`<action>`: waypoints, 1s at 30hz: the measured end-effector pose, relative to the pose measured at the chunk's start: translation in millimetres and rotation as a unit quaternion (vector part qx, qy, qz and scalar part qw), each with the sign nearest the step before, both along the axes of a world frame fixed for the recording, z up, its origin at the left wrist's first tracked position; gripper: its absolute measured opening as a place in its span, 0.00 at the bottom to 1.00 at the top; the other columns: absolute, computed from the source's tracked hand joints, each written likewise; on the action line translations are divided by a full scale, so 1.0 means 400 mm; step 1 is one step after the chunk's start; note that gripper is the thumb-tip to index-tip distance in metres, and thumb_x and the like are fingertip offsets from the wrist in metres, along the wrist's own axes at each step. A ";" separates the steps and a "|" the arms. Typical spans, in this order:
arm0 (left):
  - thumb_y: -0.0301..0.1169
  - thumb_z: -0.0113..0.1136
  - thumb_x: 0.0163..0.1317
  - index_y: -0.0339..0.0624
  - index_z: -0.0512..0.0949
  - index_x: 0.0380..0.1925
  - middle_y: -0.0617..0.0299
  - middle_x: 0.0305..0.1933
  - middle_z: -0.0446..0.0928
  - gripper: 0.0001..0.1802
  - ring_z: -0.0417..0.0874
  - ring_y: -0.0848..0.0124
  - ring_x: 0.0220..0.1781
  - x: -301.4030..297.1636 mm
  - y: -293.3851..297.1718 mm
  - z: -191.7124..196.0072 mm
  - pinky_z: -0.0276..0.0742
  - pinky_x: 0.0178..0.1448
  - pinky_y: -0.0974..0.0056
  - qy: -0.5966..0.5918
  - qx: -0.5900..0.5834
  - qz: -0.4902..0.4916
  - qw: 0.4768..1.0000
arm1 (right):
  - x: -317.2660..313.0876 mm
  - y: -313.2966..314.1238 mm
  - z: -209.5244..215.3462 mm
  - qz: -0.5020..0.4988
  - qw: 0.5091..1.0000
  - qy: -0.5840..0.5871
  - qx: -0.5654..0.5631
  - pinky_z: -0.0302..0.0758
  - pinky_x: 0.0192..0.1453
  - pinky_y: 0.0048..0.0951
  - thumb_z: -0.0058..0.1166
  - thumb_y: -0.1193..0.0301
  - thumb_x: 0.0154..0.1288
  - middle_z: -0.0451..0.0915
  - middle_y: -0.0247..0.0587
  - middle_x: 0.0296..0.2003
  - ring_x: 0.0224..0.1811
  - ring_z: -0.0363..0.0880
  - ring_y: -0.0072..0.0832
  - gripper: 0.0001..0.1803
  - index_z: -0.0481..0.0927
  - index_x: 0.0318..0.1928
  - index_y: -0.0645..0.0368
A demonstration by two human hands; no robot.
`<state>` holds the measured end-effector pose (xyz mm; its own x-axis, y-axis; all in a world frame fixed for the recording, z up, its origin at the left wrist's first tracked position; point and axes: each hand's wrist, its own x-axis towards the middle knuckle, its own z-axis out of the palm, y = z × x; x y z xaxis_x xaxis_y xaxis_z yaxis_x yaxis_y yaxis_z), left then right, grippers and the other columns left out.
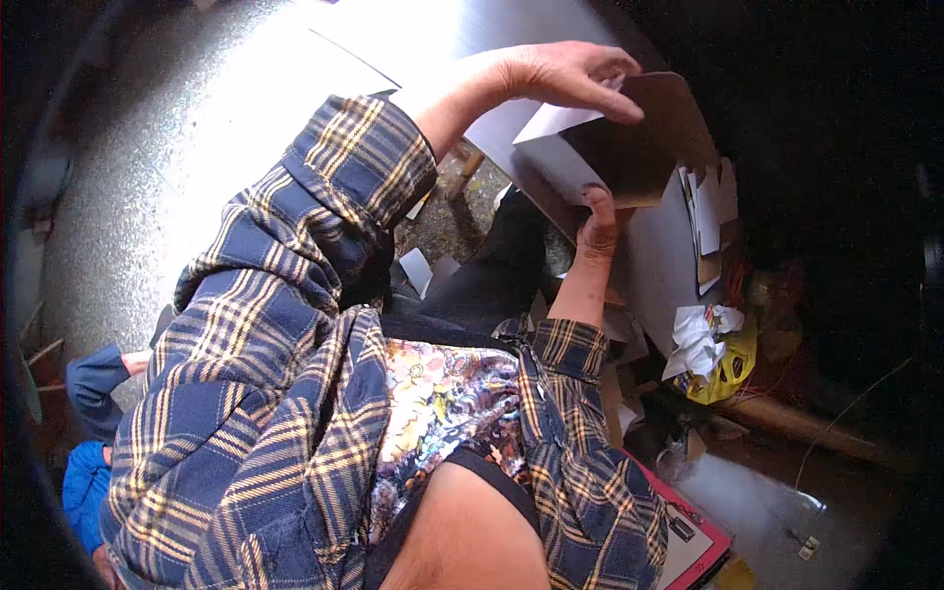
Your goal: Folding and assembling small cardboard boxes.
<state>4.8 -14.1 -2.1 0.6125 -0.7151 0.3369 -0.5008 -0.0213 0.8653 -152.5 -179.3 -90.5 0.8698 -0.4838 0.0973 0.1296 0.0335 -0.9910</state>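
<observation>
My left hand pinches the top edge of a brown cardboard piece, fingers closed over it. My right hand grips its lower edge, thumb pressed up. White paper scraps lie nearby.

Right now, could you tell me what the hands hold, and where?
A folded cardboard piece: left hand pinches its top edge, right hand grips its lower edge.

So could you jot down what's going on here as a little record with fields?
Left hand: grip on top edge of a brown folded cardboard piece
Right hand: thumb pressed on the cardboard's lower edge
Cardboard: held up between both hands, partly folded
Beside it: stack of flat white and brown card pieces
Lower right: crumpled white paper on yellow bag
Floor: grey speckled
</observation>
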 end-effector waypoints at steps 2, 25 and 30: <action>0.48 0.62 0.58 0.36 0.72 0.54 0.49 0.48 0.79 0.31 0.80 0.65 0.49 -0.008 0.006 -0.005 0.75 0.54 0.61 0.025 -0.063 0.018 0.998 | 0.003 0.009 -0.013 0.023 1.000 0.002 -0.010 0.74 0.52 0.33 0.59 0.78 0.40 0.70 0.40 0.50 0.48 0.73 0.31 0.40 0.62 0.60 0.59; 0.54 0.67 0.50 0.45 0.52 0.69 0.49 0.63 0.69 0.52 0.70 0.60 0.64 -0.004 0.000 -0.061 0.64 0.68 0.59 0.083 0.076 -0.051 0.992 | 0.045 -0.212 -0.223 0.037 0.996 0.009 0.079 0.67 0.61 0.38 0.62 0.75 0.42 0.69 0.40 0.52 0.52 0.70 0.31 0.43 0.58 0.63 0.60; 0.34 0.72 0.41 0.45 0.54 0.66 0.47 0.60 0.70 0.51 0.70 0.56 0.64 -0.036 0.005 -0.062 0.66 0.67 0.57 -0.051 0.232 0.016 0.971 | 0.063 0.074 0.092 -0.086 0.993 -0.078 0.018 0.64 0.62 0.37 0.61 0.74 0.43 0.68 0.41 0.52 0.54 0.67 0.32 0.42 0.58 0.62 0.62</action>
<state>-9.7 -12.0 -26.8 0.6172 -0.7856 0.0440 -0.5763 -0.4134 0.7050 -127.3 -149.7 -53.9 0.7492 -0.6303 0.2036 0.2875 0.0326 -0.9572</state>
